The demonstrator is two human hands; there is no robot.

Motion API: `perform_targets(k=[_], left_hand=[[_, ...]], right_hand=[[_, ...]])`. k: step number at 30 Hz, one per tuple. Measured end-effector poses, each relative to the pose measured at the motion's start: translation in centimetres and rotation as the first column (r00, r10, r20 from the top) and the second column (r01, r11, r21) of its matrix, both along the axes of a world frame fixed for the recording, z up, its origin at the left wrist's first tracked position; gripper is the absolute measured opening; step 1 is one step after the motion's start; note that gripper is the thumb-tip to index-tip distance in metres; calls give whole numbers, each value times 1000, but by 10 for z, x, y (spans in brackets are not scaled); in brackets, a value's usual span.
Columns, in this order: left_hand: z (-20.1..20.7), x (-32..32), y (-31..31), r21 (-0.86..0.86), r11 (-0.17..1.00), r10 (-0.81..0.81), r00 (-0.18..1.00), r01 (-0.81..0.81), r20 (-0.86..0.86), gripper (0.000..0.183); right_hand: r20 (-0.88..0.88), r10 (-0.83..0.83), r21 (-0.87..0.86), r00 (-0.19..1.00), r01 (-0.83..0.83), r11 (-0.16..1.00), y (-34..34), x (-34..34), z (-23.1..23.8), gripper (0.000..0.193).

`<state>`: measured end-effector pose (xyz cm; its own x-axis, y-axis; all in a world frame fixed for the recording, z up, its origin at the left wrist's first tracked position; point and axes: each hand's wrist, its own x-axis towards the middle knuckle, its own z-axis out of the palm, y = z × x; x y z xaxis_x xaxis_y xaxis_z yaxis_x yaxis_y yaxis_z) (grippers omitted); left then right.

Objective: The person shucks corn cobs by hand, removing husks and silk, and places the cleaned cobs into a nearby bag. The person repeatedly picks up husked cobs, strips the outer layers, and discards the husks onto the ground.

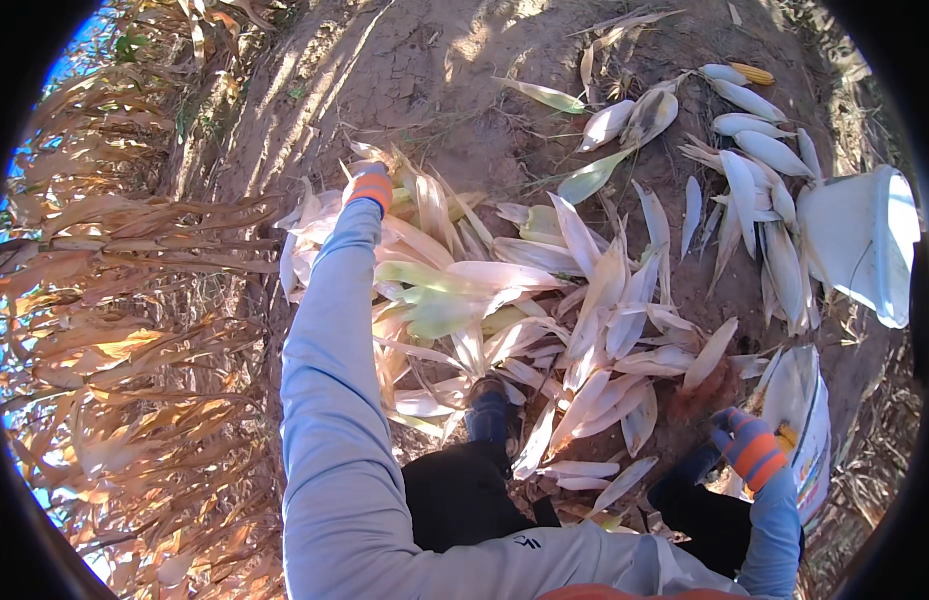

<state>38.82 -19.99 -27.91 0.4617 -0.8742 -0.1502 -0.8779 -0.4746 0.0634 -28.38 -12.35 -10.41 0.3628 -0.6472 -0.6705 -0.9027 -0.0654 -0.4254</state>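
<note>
My left hand (369, 186), in an orange-and-grey striped glove, reaches to the far left side of a heap of dry corn husks (444, 240). Its fingers are hidden among the husks, so their grip does not show. At lower right, my right hand (752, 450) wears a matching glove, its fingers curled; whatever they may hold is hidden. It is beside a white printed sack (812, 440). A bit of yellow corn (786, 436) shows between that hand and the sack.
Ears in pale husks (769, 152) lie at the upper right, near a bare yellow ear (752, 74). A white bucket (864, 240) lies tipped at the right. Dry corn stalks (134, 300) line the left. My boot (489, 410) stands among husks on the soil (454, 100).
</note>
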Motion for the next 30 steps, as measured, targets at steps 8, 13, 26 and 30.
perform_targets(k=[8, 13, 26, 30], left_hand=[[-31, -27, 124, 359, 910, -197, 978, 208, -68, 27], [6, -25, 91, 172, 985, 36, 954, 16, -297, 34], [-77, 62, 2, -80, 986, 139, 988, -144, -60, 67], [-99, 75, 2, 119, 974, 200, 978, -192, -57, 69]], right_hand=[[-13, 14, 43, 1000, -14, 999, -12, 7, -13, 22], [49, -22, 37, 999, 20, 999, -17, 17, -17, 22], [-15, -96, 159, 995, 97, 983, -19, 32, -27, 22], [-34, -67, 154, 997, 71, 986, -15, 32, -29, 22]])
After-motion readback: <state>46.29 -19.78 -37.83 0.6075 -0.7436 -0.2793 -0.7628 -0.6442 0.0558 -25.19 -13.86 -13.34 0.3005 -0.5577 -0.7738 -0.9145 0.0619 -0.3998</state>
